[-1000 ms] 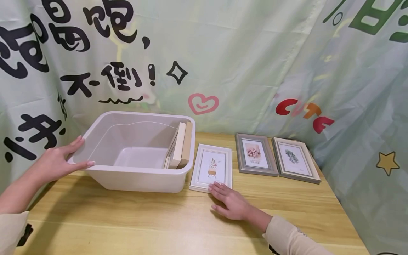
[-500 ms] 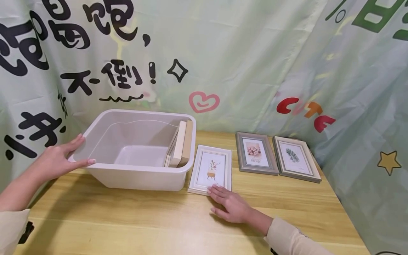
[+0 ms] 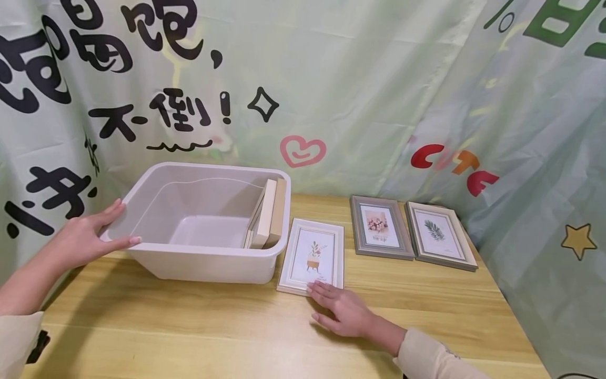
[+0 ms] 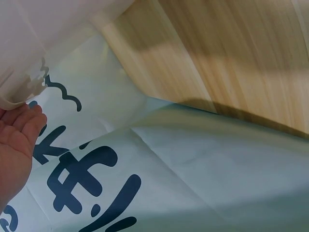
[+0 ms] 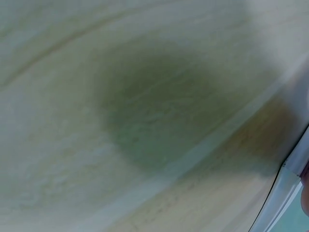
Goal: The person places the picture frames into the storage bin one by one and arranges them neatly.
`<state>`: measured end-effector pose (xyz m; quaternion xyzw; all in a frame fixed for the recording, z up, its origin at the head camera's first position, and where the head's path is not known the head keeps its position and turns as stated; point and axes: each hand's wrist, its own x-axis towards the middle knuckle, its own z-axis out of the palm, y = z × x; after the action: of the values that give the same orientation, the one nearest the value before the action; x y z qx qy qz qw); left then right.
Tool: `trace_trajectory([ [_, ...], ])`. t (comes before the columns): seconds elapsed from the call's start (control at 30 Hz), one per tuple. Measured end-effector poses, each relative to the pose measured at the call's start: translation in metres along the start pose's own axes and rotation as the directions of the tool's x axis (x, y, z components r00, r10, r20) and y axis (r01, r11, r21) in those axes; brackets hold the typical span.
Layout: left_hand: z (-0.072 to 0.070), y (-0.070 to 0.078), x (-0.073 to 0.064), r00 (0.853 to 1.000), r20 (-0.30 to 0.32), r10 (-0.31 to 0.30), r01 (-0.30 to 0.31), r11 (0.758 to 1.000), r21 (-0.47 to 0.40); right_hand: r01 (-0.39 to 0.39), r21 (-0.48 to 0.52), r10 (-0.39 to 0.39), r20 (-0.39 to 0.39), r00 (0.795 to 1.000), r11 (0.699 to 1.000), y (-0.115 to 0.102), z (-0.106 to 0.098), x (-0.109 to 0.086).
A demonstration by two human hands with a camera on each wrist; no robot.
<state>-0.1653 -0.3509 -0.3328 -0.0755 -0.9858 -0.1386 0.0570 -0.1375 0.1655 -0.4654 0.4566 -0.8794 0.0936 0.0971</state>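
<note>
At the left end of a pale plastic bin (image 3: 203,266), my left hand (image 3: 87,237) grips the rim. In the left wrist view, the fingers (image 4: 21,121) are hooked at the bin's edge. My right hand (image 3: 343,310) lies on the near edge of a white picture frame (image 3: 314,255) with a plant print, fingers fairly straight and pressing down. That frame lies face up beside the bin. In the right wrist view only a corner of the white frame (image 5: 280,193) shows, with a bit of finger at the right edge.
Several frames (image 3: 267,216) stand on edge inside the bin's right end. A grey frame (image 3: 381,229) with a flower print and a beige frame (image 3: 440,237) with a leaf print lie at the back right of the wooden table (image 3: 189,326). A printed curtain (image 3: 360,79) hangs behind.
The white picture frame has slid a little toward me under my right hand's fingers. My left hand and the bin have stayed in place.
</note>
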Motion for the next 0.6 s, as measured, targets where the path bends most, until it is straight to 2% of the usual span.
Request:
trace_trajectory([
  [0.5,0.002,-0.001,0.000,1.000,-0.005,-0.001,0.001,1.000,-0.005,0.020,0.011,-0.019,-0.020,1.000,1.000,-0.011,0.000,-0.005],
  [0.6,0.002,-0.001,-0.001,1.000,-0.012,0.003,-0.003,1.000,-0.005,0.013,0.047,-0.014,0.015,1.000,0.999,-0.012,-0.003,-0.004],
])
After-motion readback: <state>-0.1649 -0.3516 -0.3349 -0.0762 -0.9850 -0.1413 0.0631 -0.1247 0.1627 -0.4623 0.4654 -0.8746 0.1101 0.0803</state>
